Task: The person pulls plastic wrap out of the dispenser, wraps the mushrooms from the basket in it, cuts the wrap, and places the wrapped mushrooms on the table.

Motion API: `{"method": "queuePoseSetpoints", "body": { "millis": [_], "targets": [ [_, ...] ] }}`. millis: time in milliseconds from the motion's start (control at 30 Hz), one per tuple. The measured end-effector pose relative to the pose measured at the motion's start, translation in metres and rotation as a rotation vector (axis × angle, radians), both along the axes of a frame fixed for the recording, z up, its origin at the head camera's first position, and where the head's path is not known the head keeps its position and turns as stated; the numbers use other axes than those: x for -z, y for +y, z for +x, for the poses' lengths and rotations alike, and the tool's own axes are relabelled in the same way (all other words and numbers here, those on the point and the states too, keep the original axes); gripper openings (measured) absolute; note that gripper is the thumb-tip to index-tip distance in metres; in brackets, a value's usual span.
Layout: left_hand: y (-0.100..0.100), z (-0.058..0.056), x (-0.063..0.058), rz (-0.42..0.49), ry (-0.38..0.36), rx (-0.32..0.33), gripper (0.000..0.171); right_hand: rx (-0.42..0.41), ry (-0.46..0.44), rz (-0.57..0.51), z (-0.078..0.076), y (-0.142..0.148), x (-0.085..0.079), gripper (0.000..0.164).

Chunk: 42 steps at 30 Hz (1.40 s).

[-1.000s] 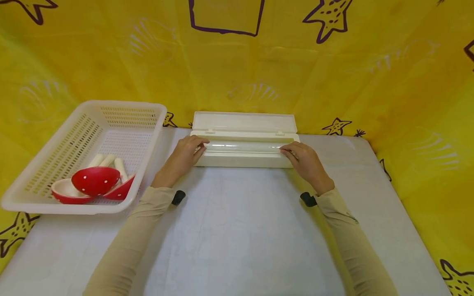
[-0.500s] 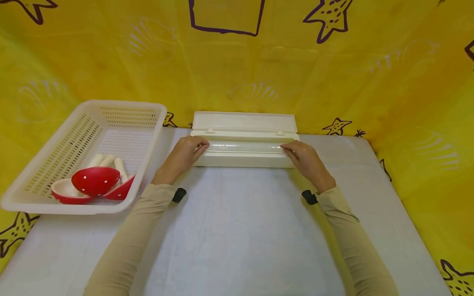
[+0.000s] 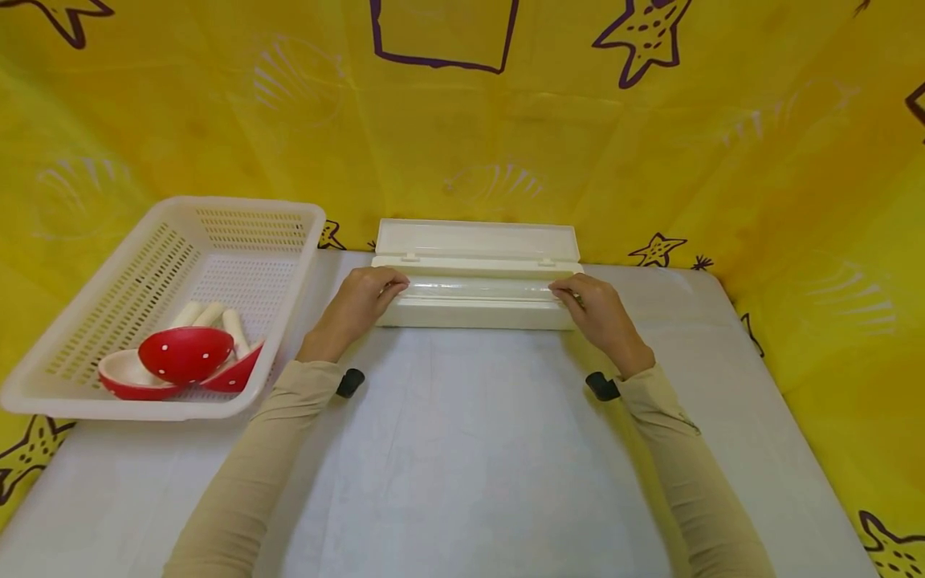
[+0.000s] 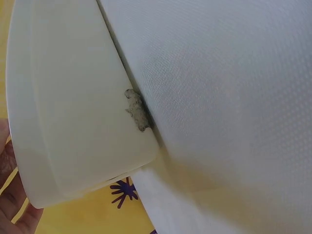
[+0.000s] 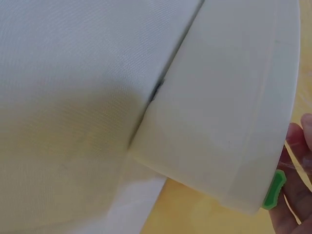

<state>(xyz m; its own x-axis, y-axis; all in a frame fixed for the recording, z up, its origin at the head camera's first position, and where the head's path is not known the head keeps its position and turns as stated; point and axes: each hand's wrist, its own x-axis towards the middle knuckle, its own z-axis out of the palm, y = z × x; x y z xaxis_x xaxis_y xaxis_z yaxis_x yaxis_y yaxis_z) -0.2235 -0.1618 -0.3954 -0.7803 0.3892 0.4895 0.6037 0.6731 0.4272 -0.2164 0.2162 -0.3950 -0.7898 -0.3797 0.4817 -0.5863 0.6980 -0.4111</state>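
Note:
A cream cling film dispenser (image 3: 477, 315) stands at the back of the table with its lid (image 3: 477, 238) tipped up. Inside lies a shiny roll of cling film (image 3: 477, 289). At the roll's left end, my left hand (image 3: 352, 305) pinches the film's edge between thumb and fingers. My right hand (image 3: 601, 315) does the same at the right end. The right wrist view has a strip of clear film near the fingers (image 5: 292, 197), beside a green slider (image 5: 275, 189) on the box edge. In the left wrist view the box front mostly hides the hand.
On the left stands a white plastic basket (image 3: 169, 408) holding red dotted ladles (image 3: 186, 354) with pale handles. A yellow patterned cloth (image 3: 462, 120) hangs close behind the dispenser and along the right. White cloth covers the table (image 3: 462, 457).
Both hands stay nearly still at the two ends of the roll, with only slight shifts of the fingers. Dispenser and basket have not moved.

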Motion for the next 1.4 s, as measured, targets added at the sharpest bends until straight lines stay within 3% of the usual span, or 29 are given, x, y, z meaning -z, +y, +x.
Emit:
{"method": "queuePoseSetpoints", "body": {
  "millis": [433, 900, 1400],
  "targets": [
    [0.0024, 0.0024, -0.001, 0.019, 0.08, -0.007, 0.008, 0.02, -0.018, -0.009, 0.0013, -0.0005, -0.0003, 0.015],
    [0.0061, 0.0052, -0.0009, 0.031, 0.098, -0.075, 0.01, 0.022, 0.011, -0.03, 0.0018, 0.0003, -0.0031, 0.013],
    [0.0074, 0.0055, -0.0037, 0.047, 0.131, -0.099, 0.013, 0.014, 0.045, -0.066, 0.0019, -0.0012, -0.0096, 0.013]
  ]
}}
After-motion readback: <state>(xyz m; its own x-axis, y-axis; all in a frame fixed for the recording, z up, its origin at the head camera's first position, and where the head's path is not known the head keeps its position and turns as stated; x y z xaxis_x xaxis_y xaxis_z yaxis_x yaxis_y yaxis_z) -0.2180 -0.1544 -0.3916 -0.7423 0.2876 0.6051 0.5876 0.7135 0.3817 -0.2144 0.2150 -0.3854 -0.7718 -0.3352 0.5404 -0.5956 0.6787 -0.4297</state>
